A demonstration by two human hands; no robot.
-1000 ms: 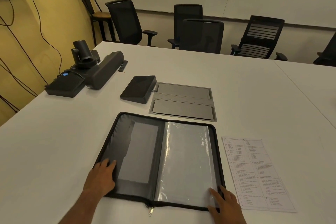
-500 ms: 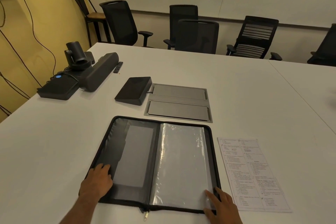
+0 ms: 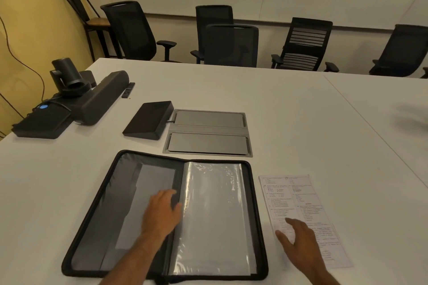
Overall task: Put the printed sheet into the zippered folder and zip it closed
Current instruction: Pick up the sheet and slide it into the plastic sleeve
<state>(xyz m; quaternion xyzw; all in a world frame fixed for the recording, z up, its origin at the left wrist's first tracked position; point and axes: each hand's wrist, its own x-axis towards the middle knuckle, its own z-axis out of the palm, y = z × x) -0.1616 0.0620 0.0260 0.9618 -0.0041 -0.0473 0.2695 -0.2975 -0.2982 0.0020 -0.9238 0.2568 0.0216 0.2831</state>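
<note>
Both hands shifted: left hand (image 3: 162, 211) flat on zippered folder (image 3: 129, 194) spine, right hand (image 3: 298, 238) spread over printed sheet (image 3: 298, 199); thin, floppy, lift by near edge.

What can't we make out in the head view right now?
- Printed sheet: text too small to read; right hand covers its near part.
- Zippered folder: near edge and zipper pull cut off by the bottom frame edge.
- Left hand: fingertips hidden behind the hand near the spine.
- Right frame edge: a blurred smear, unidentifiable.
</note>
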